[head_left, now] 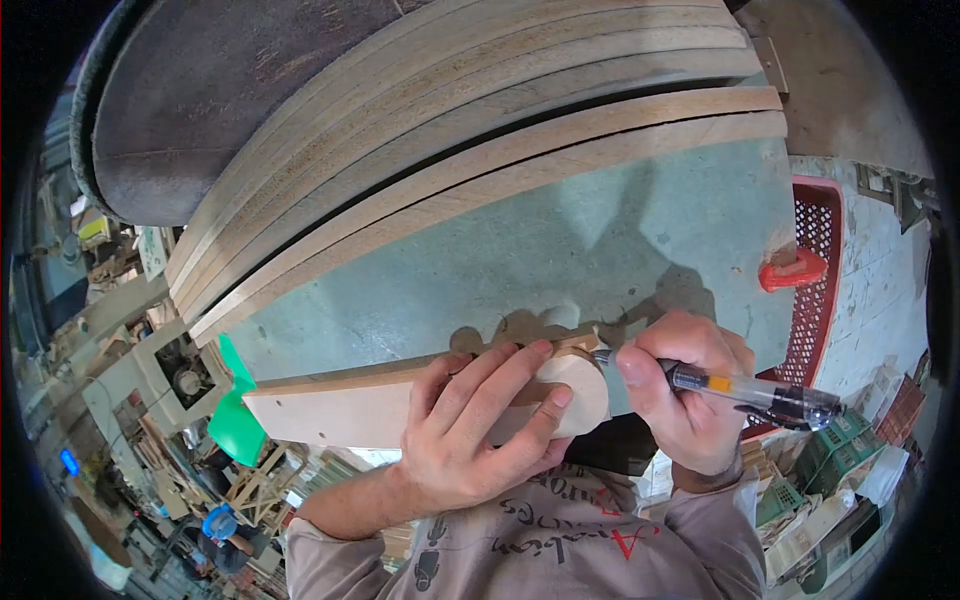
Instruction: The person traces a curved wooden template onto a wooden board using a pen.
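A pale wooden board (330, 412) lies along the near edge of the grey-green tabletop (480, 270), with a few small dark holes in its face. At its right end sits a flat wooden piece with a rounded end (588, 388). My left hand (485, 425) clasps both, its fingers over the board's far side and its thumb on the rounded piece. My right hand (690, 385) grips a clear-barrelled pen (745, 388) with a black grip. The pen's tip is at the rounded piece's edge, partly hidden by my fingers.
Long curved wooden strips (480, 140) are stacked across the table's far side. A red object (793, 270) rests at the right edge, beside a red perforated crate (818, 225). Green plastic (237, 425) shows at the left; green crates (835, 450) stand lower right.
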`<state>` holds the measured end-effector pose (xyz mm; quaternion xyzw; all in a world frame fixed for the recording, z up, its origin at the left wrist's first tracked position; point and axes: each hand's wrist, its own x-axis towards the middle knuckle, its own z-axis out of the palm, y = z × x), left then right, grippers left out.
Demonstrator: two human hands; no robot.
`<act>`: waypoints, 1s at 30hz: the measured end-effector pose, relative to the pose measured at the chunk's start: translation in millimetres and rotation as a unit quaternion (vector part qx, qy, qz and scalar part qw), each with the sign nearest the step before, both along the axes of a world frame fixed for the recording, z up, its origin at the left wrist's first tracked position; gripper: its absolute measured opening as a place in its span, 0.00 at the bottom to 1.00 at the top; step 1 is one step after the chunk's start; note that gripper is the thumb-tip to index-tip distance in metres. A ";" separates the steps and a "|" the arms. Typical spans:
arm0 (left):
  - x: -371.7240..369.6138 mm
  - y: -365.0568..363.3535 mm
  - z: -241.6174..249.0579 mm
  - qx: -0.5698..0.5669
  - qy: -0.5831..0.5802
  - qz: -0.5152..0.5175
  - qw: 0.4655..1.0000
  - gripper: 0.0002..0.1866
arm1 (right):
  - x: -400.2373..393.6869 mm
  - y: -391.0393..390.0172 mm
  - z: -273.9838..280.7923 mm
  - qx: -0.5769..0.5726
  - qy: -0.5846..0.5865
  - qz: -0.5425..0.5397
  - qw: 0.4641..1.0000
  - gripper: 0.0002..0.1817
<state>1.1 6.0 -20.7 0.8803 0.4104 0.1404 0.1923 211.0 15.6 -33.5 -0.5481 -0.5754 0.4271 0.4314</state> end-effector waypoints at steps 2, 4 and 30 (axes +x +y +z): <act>-1.2 1.2 2.0 -0.007 0.001 -0.004 1.000 0.20 | 1.7 -5.6 -0.3 -0.001 0.002 -0.008 1.000 0.08; -0.7 1.4 1.4 -0.015 0.001 -0.009 1.000 0.20 | 4.5 -11.0 0.1 -0.013 -0.004 -0.014 1.000 0.08; 1.1 0.5 -3.7 0.026 0.000 0.004 1.000 0.27 | 20.7 -40.1 -9.4 0.070 0.048 -0.012 0.996 0.12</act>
